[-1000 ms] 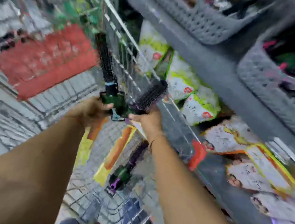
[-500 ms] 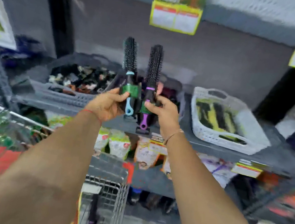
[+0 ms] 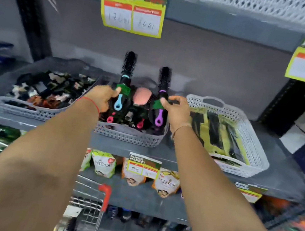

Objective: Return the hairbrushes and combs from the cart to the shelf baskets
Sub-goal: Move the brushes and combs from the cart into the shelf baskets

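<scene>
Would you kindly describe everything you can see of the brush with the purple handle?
The purple brush is a round brush with a black bristled barrel, a purple ring below it, a green label around the neck and a purple looped handle end. It looks like plastic. It stands upright, bristles up, over the middle basket of brushes. The right hand grips its neck at the label.
</scene>
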Available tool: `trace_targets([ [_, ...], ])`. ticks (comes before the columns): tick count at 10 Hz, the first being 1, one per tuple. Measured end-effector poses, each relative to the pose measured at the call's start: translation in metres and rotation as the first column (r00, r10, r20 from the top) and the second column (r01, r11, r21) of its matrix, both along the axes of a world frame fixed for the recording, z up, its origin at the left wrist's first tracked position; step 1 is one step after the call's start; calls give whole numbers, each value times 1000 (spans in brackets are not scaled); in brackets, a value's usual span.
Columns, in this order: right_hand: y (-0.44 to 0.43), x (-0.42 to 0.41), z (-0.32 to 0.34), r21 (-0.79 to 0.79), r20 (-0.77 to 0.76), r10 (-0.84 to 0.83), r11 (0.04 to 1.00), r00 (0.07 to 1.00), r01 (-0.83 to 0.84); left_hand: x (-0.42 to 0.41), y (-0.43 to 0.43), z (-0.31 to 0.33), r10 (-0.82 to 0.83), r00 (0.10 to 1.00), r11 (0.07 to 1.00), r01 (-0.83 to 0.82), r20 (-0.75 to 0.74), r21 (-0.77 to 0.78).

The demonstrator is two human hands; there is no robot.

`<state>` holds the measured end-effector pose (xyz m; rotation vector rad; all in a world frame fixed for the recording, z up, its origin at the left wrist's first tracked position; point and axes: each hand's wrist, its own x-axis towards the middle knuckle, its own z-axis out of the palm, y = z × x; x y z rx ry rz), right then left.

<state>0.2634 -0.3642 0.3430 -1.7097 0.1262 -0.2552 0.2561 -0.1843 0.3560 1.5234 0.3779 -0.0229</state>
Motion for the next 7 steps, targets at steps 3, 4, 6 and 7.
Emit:
trace_targets([
  [3,29,48,-39,-580,-321,-115,808,940,-100,49,37,-49,116,965,568,129,-234,813],
  [4,39,49,-41,-675,-303,-155,732,940,-97,50,37,-47,116,958,518,168,-263,839],
  [6,49,48,-38,-900,-195,-216,428,957,-87,40,56,-42,-24,986,567,149,-165,810],
  [7,84,41,-7,-794,-37,-103,607,994,34,15,93,-25,83,990,892,-125,116,435],
])
